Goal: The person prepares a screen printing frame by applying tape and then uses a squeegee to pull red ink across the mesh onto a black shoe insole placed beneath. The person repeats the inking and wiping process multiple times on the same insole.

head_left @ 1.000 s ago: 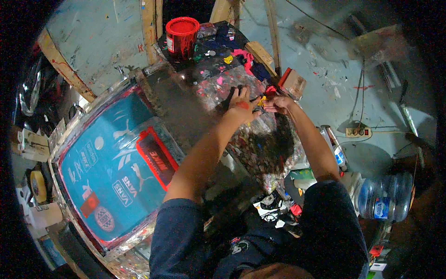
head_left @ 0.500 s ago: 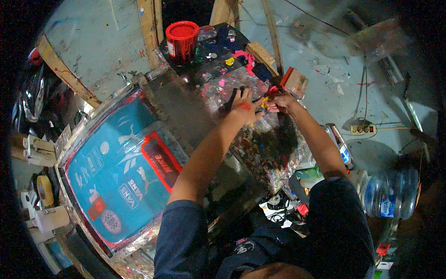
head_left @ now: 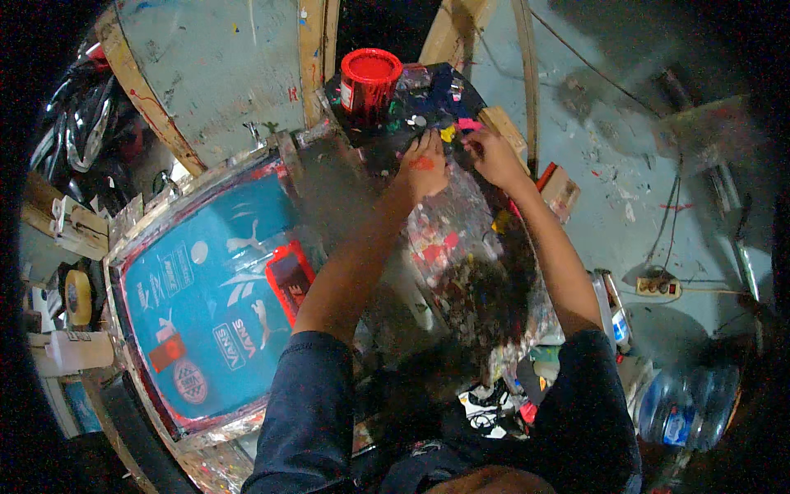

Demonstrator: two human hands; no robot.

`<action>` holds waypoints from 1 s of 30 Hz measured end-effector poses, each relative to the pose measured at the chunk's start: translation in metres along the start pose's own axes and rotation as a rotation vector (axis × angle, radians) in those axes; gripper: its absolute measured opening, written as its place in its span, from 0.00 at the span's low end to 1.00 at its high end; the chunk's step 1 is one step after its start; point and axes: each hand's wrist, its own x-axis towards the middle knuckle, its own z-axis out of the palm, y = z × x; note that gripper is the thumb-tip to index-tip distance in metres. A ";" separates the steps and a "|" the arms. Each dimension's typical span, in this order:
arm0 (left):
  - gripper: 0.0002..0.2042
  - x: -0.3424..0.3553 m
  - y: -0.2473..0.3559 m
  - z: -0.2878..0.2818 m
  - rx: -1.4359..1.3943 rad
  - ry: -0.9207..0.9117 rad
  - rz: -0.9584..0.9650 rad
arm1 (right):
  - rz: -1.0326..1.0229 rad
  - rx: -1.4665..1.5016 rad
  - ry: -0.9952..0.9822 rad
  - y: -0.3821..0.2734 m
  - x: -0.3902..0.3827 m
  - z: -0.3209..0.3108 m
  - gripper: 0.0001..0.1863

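Observation:
On the paint-stained worktop (head_left: 436,239), my left hand (head_left: 425,169) lies palm down with its fingers stretched forward, a red paint smear on its back. It holds nothing that I can see. Just to its right, my right hand (head_left: 495,160) has its fingers curled in beside a pink scrap (head_left: 469,124); what they pinch is too small to make out. A yellow scrap (head_left: 448,133) lies just beyond my left fingertips. Farther off stands an uncovered tin of red paint (head_left: 370,86), with red drips down its side.
A framed blue printing screen (head_left: 189,272) lies to the left, with a red-framed dark piece (head_left: 290,280) on it partly behind my left forearm. A wooden block (head_left: 561,194) sits by the worktop's right edge. Lower right are a large water bottle (head_left: 691,403) and a power strip (head_left: 658,286).
Both hands have moved farther forward across the worktop, toward the paint tin. My right hand has left the yellow and red scraps by the right edge for the pink scrap. The view has shifted.

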 end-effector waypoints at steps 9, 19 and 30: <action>0.33 0.003 -0.027 0.011 0.003 0.002 0.054 | -0.022 -0.120 -0.392 0.027 0.083 0.043 0.14; 0.33 0.018 -0.021 0.002 0.168 -0.001 0.112 | -0.134 -0.140 -0.367 0.045 0.089 0.040 0.10; 0.40 0.031 -0.012 -0.003 0.224 -0.217 0.064 | -0.340 -0.121 -0.300 0.071 0.073 0.047 0.10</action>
